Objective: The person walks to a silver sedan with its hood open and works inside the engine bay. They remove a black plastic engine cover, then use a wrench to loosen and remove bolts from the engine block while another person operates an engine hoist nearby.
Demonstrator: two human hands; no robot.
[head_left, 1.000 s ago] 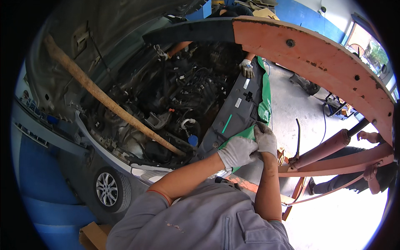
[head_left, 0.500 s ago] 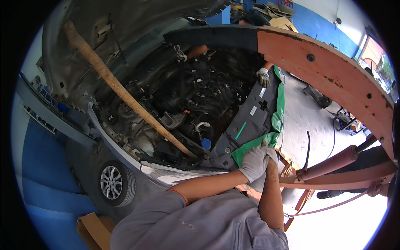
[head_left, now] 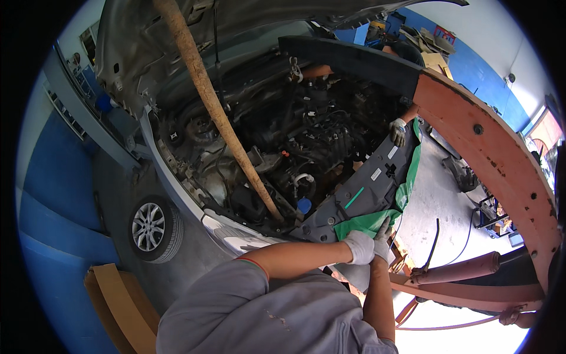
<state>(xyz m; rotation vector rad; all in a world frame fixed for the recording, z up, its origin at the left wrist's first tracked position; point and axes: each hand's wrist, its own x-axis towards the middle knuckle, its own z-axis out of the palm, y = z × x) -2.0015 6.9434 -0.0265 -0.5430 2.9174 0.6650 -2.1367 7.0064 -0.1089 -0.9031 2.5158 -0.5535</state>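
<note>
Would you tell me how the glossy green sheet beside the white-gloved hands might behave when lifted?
The glossy green sheet would probably flop rather than hold its shape, since it lies in folds along the edge of the long dark grey panel. It may feel light for its size, as it looks thin. Its shine suggests it might slip.

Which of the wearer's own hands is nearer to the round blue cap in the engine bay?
Left. The left hand is right of the blue cap and closer to the wearer's body; the right hand is farther right, beside the green sheet.
</note>
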